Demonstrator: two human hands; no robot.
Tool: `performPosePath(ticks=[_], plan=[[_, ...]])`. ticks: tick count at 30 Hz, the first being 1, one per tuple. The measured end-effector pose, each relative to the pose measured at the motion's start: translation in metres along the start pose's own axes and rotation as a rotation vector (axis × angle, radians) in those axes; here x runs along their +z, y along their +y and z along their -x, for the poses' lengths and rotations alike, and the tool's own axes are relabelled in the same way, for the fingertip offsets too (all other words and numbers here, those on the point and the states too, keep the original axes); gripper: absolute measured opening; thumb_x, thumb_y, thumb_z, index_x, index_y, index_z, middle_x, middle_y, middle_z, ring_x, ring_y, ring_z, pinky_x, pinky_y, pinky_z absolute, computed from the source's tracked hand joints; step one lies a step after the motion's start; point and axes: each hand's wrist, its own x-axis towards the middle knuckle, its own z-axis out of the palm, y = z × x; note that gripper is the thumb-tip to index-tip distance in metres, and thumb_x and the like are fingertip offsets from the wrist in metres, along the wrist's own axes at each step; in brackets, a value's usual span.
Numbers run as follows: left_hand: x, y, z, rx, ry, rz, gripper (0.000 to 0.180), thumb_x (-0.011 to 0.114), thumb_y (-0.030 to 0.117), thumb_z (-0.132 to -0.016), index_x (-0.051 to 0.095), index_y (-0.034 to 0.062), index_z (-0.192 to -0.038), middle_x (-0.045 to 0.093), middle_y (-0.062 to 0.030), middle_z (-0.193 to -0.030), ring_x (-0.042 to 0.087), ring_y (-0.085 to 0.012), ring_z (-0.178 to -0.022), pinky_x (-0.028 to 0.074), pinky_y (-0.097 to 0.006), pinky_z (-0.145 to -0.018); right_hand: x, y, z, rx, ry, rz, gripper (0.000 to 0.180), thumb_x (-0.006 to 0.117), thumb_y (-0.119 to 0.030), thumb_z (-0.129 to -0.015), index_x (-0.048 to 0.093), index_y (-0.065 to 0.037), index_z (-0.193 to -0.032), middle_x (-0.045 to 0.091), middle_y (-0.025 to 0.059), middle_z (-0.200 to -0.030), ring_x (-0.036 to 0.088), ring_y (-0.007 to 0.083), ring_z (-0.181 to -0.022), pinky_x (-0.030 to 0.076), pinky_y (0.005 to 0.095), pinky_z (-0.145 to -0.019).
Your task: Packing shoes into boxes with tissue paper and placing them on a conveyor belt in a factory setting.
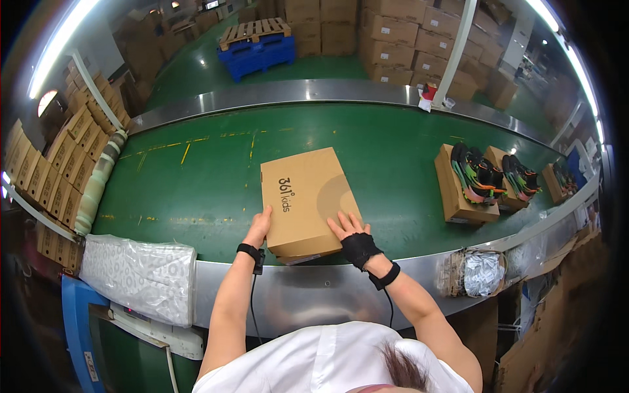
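A closed brown cardboard shoebox (304, 209) sits slightly turned on the green conveyor belt, at its near side in front of me. My left hand (259, 228) grips the box's left edge near its front corner, the fingers partly hidden by the side. Across the right front part of the lid, my right hand (357, 241) lies with its fingers spread flat. A black wrap covers that palm, and a black band circles each wrist.
Black shoes (478, 173) with green and orange trim rest on brown boxes (452, 190) at right. Stacked shoeboxes (62, 160) line the left side. Patterned sheets in plastic (139, 278) lie on the near metal ledge (295, 288), and a container of small white packets (483, 272) stands at right.
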Motion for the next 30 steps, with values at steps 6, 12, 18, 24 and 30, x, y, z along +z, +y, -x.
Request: performPosePath(ticks=[6, 12, 18, 24, 30], plan=[[0.047, 0.019, 0.013, 0.004, -0.163, -0.22, 0.055, 0.039, 0.042, -0.085, 0.051, -0.0086, -0.103, 0.059, -0.0138, -0.092, 0.058, -0.0205, -0.077, 0.046, -0.029, -0.064, -0.012, 0.002, 0.055, 0.195, -0.033, 0.074, 0.057, 0.045, -0.007, -0.074, 0.032, -0.021, -0.128, 0.026, 0.0148, -0.135, 0.027, 0.0375, -0.121, 0.029, 0.0628, -0.084], [0.075, 0.046, 0.035, -0.086, -0.417, -0.402, 0.057, 0.041, 0.048, -0.082, 0.055, -0.0047, -0.096, 0.06, -0.0149, -0.084, 0.06, -0.0246, -0.075, 0.049, -0.04, -0.059, -0.04, 0.022, 0.1, 0.28, -0.048, -0.002, 0.057, 0.048, -0.014, -0.073, 0.033, -0.02, -0.128, 0.028, 0.0155, -0.134, 0.028, 0.0369, -0.121, 0.026, 0.0635, -0.085], [0.101, -0.052, 0.073, 0.175, -0.252, -0.329, 0.054, 0.04, 0.044, -0.086, 0.05, -0.0088, -0.09, 0.057, -0.0184, -0.086, 0.057, -0.0256, -0.079, 0.045, -0.035, -0.066, 0.02, 0.001, 0.156, 0.37, 0.199, 0.259, 0.058, 0.054, -0.013, -0.07, 0.037, -0.02, -0.125, 0.032, 0.0143, -0.131, 0.033, 0.0332, -0.117, 0.027, 0.0641, -0.078], [0.139, -0.055, 0.119, 0.183, -0.192, -0.185, 0.046, 0.039, 0.036, -0.089, 0.048, -0.0092, -0.092, 0.056, -0.0198, -0.087, 0.053, -0.0235, -0.081, 0.041, -0.033, -0.072, 0.033, -0.025, 0.144, 0.042, 0.345, 0.123, 0.056, 0.055, -0.014, -0.067, 0.043, -0.016, -0.121, 0.037, 0.0156, -0.127, 0.037, 0.0338, -0.115, 0.029, 0.0604, -0.08], [0.134, -0.079, 0.137, 0.253, -0.115, 0.067, 0.041, 0.037, 0.032, -0.089, 0.046, -0.0065, -0.096, 0.054, -0.0147, -0.09, 0.051, -0.0187, -0.079, 0.042, -0.03, -0.07, 0.041, -0.027, 0.161, -0.085, 0.5, 0.015, 0.052, 0.055, -0.015, -0.067, 0.046, -0.017, -0.118, 0.039, 0.012, -0.128, 0.041, 0.0256, -0.114, 0.034, 0.0521, -0.079]])
